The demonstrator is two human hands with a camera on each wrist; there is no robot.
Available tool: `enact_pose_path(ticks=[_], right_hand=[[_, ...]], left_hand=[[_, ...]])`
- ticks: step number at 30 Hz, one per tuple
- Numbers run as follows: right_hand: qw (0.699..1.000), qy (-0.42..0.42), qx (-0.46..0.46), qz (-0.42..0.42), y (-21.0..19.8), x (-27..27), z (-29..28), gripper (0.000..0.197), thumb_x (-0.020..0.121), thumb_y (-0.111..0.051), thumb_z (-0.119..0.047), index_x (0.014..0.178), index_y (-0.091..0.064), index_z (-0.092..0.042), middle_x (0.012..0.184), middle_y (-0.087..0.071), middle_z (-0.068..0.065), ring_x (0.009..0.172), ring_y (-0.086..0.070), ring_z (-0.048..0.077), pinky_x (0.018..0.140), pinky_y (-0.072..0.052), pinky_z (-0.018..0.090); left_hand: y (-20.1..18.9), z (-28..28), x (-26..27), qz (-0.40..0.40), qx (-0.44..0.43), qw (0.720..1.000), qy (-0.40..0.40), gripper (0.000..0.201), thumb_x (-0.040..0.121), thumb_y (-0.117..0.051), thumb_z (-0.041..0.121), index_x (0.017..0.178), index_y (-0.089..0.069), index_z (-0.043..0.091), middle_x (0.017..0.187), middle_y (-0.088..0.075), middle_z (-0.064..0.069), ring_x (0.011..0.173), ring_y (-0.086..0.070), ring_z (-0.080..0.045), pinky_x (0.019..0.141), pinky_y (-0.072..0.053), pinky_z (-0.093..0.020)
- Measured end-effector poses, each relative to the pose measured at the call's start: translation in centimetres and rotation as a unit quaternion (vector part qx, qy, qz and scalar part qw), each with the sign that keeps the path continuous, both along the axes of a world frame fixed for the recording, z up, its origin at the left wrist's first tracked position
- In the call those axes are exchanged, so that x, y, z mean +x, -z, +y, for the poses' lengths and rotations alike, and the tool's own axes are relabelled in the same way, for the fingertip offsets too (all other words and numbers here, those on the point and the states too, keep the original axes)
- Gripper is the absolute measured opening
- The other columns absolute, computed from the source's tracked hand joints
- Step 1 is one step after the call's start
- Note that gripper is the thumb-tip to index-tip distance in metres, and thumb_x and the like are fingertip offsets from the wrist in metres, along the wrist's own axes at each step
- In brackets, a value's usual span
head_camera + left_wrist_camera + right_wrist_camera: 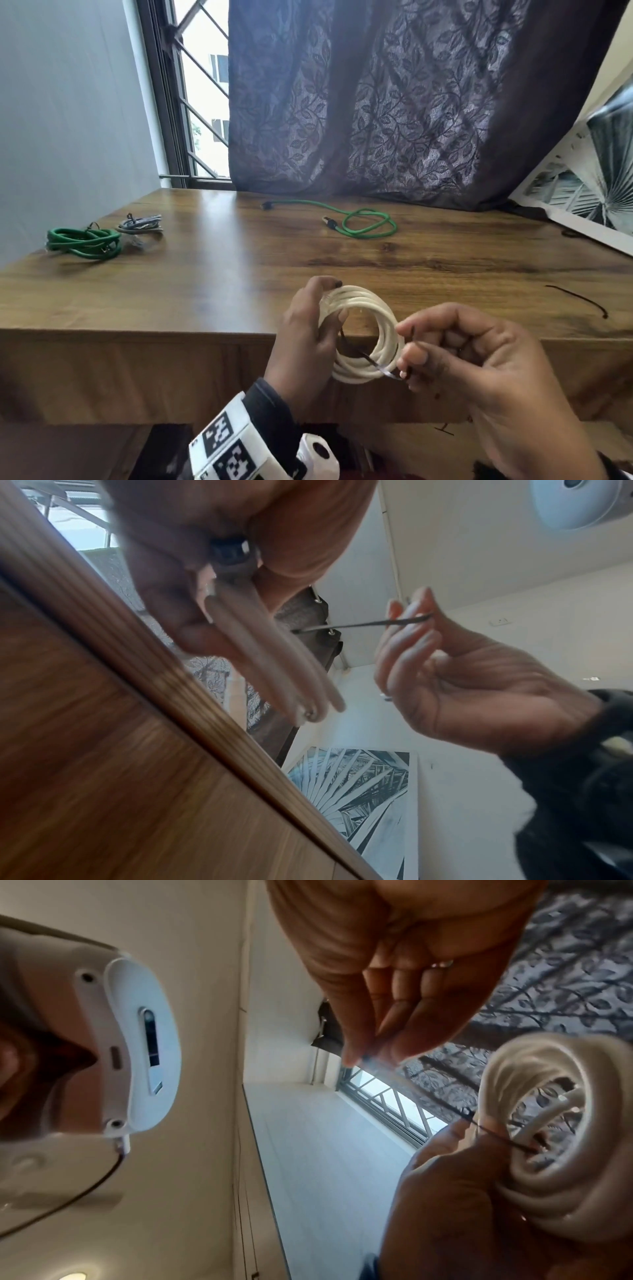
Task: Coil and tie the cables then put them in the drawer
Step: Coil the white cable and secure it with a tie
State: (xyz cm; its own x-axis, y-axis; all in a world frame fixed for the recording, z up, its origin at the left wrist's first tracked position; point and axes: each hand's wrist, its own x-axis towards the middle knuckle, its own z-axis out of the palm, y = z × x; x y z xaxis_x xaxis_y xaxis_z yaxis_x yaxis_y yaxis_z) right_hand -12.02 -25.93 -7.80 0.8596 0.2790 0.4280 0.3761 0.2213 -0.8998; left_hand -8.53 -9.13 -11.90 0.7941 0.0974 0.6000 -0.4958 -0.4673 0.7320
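Observation:
My left hand (310, 329) grips a coiled white cable (368, 334) just above the wooden table's front edge (171, 334); the same white coil (548, 1150) fills the lower right of the right wrist view. A thin black tie (373, 365) runs through the coil's middle. My right hand (455, 356) pinches the tie's free end between thumb and fingertips, to the right of the coil. From the left wrist, the black tie (359, 624) stretches from the white coil (274, 664) to my right hand (462, 674).
On the table lie a tied green coil (84, 242) and a grey bundle (142, 224) at the far left, a loose green cable (359, 221) at the back middle, and a spare black tie (579, 299) at the right. A framed picture (589, 192) leans at the right.

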Motion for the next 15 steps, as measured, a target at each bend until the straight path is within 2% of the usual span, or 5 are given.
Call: enact_pose_path(ticks=[2,4,7,9,15], right_hand=[[0.999,0.007,0.011,0.038,-0.2,0.7,0.5,0.048,0.031,-0.089,-0.047,0.062,-0.071,-0.013,0.055,-0.066,0.012,0.044,-0.058,0.013,0.042,-0.048,0.020],[0.998,0.008,0.011,0.063,-0.4,1.4,1.0,0.044,0.035,-0.089,-0.042,0.062,-0.071,-0.012,0.054,-0.065,0.010,0.045,-0.059,0.015,0.042,-0.047,0.020],[0.994,0.015,0.014,0.103,-0.6,2.1,1.7,0.016,0.052,-0.081,-0.020,0.060,-0.071,-0.011,0.051,-0.063,0.009,0.043,-0.059,0.016,0.037,-0.045,0.020],[0.993,0.032,0.000,0.113,-0.7,2.5,2.1,0.005,0.055,-0.072,-0.012,0.058,-0.070,-0.009,0.049,-0.062,0.009,0.040,-0.057,0.015,0.034,-0.043,0.019],[0.991,0.069,-0.046,0.103,-0.6,3.5,3.1,0.011,0.063,-0.070,0.004,0.062,-0.061,-0.003,0.047,-0.062,0.008,0.035,-0.054,0.011,0.033,-0.039,0.015]], left_hand=[[0.1,-0.1,0.0,-0.008,-0.005,1.000,0.000,0.029,0.086,-0.059,0.003,0.099,-0.049,0.027,0.091,-0.059,0.017,0.084,-0.056,0.005,0.074,-0.040,-0.006],[0.4,-0.2,0.1,-0.012,-0.010,1.000,0.008,0.021,0.085,-0.059,0.009,0.099,-0.052,0.024,0.088,-0.058,0.021,0.080,-0.056,0.011,0.072,-0.041,-0.005],[0.7,-0.2,0.1,-0.013,-0.028,0.999,0.017,0.023,0.078,-0.053,0.020,0.100,-0.057,0.020,0.087,-0.060,0.023,0.081,-0.059,0.005,0.074,-0.045,-0.012],[0.7,-0.2,0.1,-0.017,-0.031,0.999,0.018,0.025,0.077,-0.053,0.020,0.102,-0.059,0.017,0.087,-0.062,0.021,0.082,-0.060,0.001,0.075,-0.047,-0.015],[0.6,0.0,-0.1,-0.056,-0.030,0.998,0.011,0.025,0.077,-0.055,0.014,0.099,-0.056,0.028,0.091,-0.064,0.018,0.087,-0.061,0.002,0.076,-0.044,-0.008]])
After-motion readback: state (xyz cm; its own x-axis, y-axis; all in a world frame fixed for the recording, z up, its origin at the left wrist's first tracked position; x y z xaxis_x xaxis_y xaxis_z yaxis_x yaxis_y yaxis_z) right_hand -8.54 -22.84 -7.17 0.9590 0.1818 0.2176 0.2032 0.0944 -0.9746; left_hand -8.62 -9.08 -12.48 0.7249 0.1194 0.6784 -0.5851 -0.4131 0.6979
